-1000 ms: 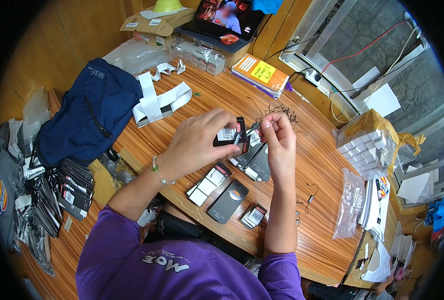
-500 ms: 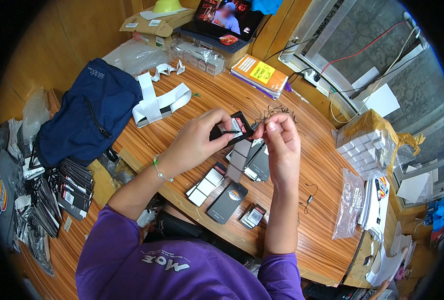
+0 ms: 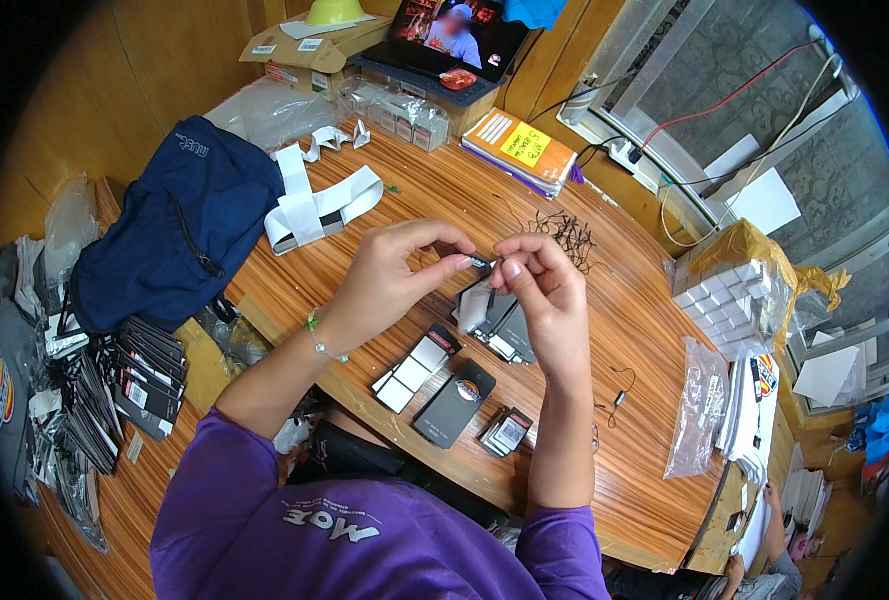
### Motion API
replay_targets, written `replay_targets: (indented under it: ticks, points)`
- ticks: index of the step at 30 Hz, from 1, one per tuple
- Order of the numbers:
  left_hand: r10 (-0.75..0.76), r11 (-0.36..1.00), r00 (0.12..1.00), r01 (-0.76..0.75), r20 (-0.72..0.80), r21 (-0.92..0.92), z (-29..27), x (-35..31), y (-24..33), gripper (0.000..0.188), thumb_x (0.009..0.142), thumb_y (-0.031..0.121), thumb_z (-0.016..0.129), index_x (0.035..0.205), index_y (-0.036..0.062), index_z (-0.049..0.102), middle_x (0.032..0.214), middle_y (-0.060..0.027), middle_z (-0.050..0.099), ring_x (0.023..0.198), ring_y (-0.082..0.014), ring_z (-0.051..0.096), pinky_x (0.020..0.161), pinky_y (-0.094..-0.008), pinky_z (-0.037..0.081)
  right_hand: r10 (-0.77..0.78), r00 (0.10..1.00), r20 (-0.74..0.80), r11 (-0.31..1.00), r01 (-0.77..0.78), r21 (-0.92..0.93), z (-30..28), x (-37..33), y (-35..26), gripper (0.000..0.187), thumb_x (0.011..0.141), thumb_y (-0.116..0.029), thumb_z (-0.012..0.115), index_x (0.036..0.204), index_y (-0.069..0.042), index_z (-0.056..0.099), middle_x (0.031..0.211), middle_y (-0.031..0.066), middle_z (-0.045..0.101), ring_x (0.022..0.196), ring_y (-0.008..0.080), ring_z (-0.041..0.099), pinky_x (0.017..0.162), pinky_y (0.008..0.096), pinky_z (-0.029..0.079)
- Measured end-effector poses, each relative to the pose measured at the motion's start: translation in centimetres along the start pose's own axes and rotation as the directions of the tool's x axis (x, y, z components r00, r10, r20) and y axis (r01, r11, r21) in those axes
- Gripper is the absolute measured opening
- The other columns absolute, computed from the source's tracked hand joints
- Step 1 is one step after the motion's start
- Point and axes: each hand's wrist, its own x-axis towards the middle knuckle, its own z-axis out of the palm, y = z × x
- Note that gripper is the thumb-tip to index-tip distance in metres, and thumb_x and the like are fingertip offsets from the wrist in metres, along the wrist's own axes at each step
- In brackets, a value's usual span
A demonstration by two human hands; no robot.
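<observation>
Above the wooden table my left hand [image 3: 390, 275] pinches the small black plastic end of a hang-tag string [image 3: 480, 262] between thumb and fingertips. Almost touching it, the fingers of my right hand [image 3: 545, 285] are pinched around the other part of this string. A pale hang tag [image 3: 474, 305], smeared by motion, dangles under the fingertips. Beneath lie dark hang tags [image 3: 513, 333], partly hidden by my right hand. Closer to me are a stack of white-panelled tags [image 3: 413, 374], a stack of black tags [image 3: 455, 405] and a pile of small tags [image 3: 508, 432].
A tangle of black strings [image 3: 570, 237] lies beyond my right hand. Left are a navy bag [image 3: 155, 225] and many black tags [image 3: 150, 375]. A bundle of white boxes [image 3: 725, 290] stands right, a notebook [image 3: 515, 150] far. Another person's hand [image 3: 773, 510] shows lower right.
My hands have come together at the fingertips. The dark tag that faced up in my left hand now hangs below as a pale blur. Another person's arms have come in at the lower right.
</observation>
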Motion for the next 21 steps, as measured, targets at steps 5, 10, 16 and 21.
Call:
replay_targets:
  ticks: [5, 10, 16, 21]
  points:
    - [-0.126, 0.964, 0.992, 0.118, -0.015, -0.238, 0.09, -0.31, 0.12, 0.013, 0.077, 0.004, 0.064, 0.089, -0.0021, 0.063, 0.085, -0.0059, 0.065, 0.078, -0.0094, 0.059, 0.071, -0.0233, 0.047, 0.005, 1.000, 0.023, 1.000, -0.005, -0.001, 0.49, -0.24, 0.12, 0.014, 0.084, 0.003, 0.050, 0.097, 0.000, 0.045, 0.073, 0.0027, 0.051, 0.068, 0.0085, 0.051, 0.063, 0.0220, 0.042]
    - [-0.176, 0.939, 0.983, 0.181, 0.045, -0.292, -0.16, -0.29, 0.22, 0.013, 0.078, 0.003, 0.063, 0.090, -0.0024, 0.063, 0.086, -0.0058, 0.065, 0.078, -0.0089, 0.059, 0.072, -0.0225, 0.048, 0.019, 0.999, 0.039, 0.999, -0.021, 0.029, 0.43, -0.30, 0.06, 0.016, 0.082, 0.003, 0.051, 0.095, -0.001, 0.042, 0.072, 0.0021, 0.050, 0.068, 0.0082, 0.050, 0.063, 0.0220, 0.042]
    - [-0.186, 0.923, 0.982, 0.188, 0.040, -0.337, -0.13, -0.31, 0.24, 0.014, 0.078, 0.003, 0.063, 0.091, -0.0024, 0.063, 0.085, -0.0056, 0.065, 0.078, -0.0086, 0.059, 0.071, -0.0225, 0.048, 0.031, 0.998, 0.047, 0.998, -0.033, 0.049, 0.37, -0.32, -0.07, 0.019, 0.081, 0.005, 0.050, 0.096, -0.002, 0.040, 0.071, 0.0011, 0.050, 0.067, 0.0074, 0.049, 0.062, 0.0210, 0.041]
    - [-0.205, 0.917, 0.976, 0.216, 0.069, -0.335, -0.13, -0.38, 0.10, 0.014, 0.078, 0.003, 0.063, 0.091, -0.0024, 0.063, 0.085, -0.0055, 0.065, 0.077, -0.0082, 0.059, 0.070, -0.0222, 0.048, 0.037, 0.998, 0.056, 0.998, -0.039, 0.045, 0.40, -0.26, -0.11, 0.019, 0.081, 0.006, 0.050, 0.096, -0.002, 0.040, 0.070, 0.0008, 0.050, 0.066, 0.0071, 0.048, 0.061, 0.0202, 0.040]
